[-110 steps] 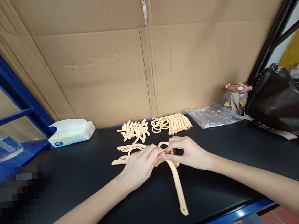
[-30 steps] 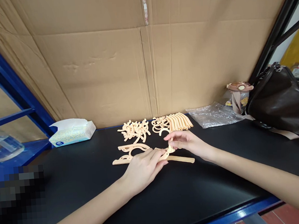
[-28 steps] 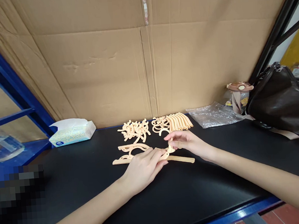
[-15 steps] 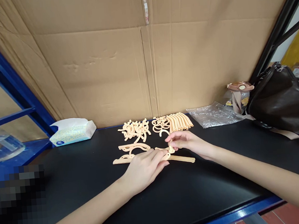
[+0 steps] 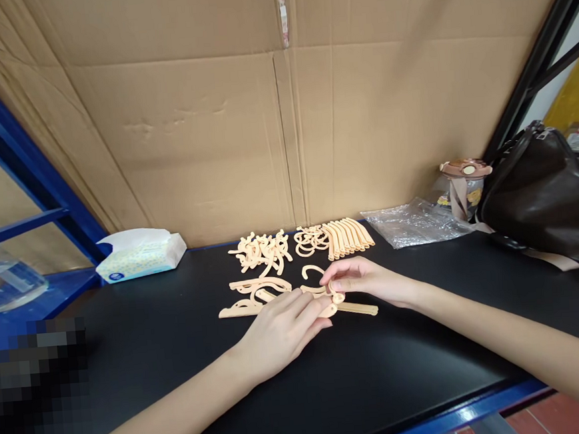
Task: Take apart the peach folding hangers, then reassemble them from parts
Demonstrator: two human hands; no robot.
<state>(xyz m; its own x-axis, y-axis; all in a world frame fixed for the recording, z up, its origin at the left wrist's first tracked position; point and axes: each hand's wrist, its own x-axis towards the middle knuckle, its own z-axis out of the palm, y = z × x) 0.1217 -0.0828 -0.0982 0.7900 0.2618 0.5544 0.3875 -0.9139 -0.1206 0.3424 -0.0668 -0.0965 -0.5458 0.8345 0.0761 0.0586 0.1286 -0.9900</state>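
A peach-coloured plastic hanger [image 5: 349, 308] lies flat on the black tabletop [image 5: 180, 359], its hook [image 5: 311, 269] pointing to the back. My left hand [image 5: 283, 328] rests on its middle with the fingers stretched out flat, pressing it down. My right hand [image 5: 362, 281] pinches the joint at the base of the hook between thumb and fingers. Just left of my hands lies another assembled hanger [image 5: 248, 297].
Behind the hands lie a loose heap of hanger parts [image 5: 262, 249] and a neat row of hanger arms with hooks [image 5: 338, 236]. A tissue box [image 5: 139, 255] stands at the left, a clear plastic bag [image 5: 413, 224], a small jar [image 5: 465, 186] and a dark handbag [image 5: 549, 200] at the right. Cardboard [image 5: 281, 110] walls the back.
The hanger, earlier held up between both hands with one arm pointing toward me, now lies flat. In the last half second its hook swung down onto the table.
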